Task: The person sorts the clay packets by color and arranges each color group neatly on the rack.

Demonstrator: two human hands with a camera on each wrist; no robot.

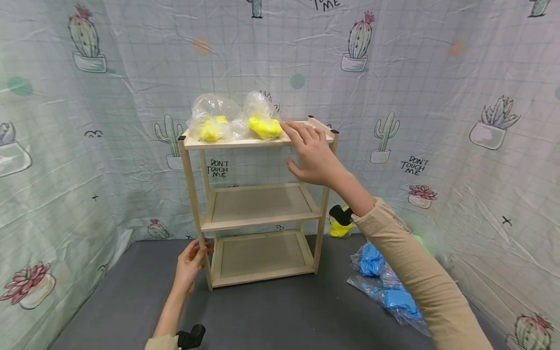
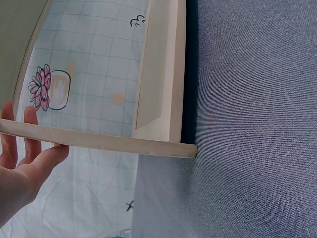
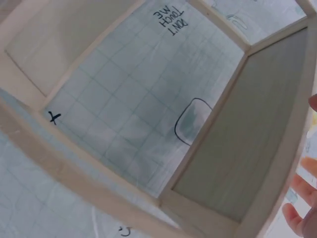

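Note:
A three-tier pale wooden shelf (image 1: 262, 222) stands upright. My left hand (image 1: 189, 265) holds its front left leg (image 1: 191, 194) low down; in the left wrist view the thumb and fingers lie on either side of that leg (image 2: 109, 141). On the top tier, two clear plastic bags with bright yellow contents sit side by side, one at the left (image 1: 213, 129) and one nearer the middle (image 1: 265, 126). My right hand (image 1: 312, 153) is raised at the top tier's front edge, fingers extended, fingertips right at the middle bag's right side. In the right wrist view its fingers (image 3: 302, 188) show partly.
Clear bags with blue contents (image 1: 398, 299) lie on the dark grey table (image 1: 280, 316) at the right, beneath the right forearm. Another yellow bag (image 1: 339, 228) sits behind the right wrist. A cactus-print curtain (image 1: 297, 53) encloses the back and sides. The middle tier (image 1: 262, 201) and bottom tier hold nothing.

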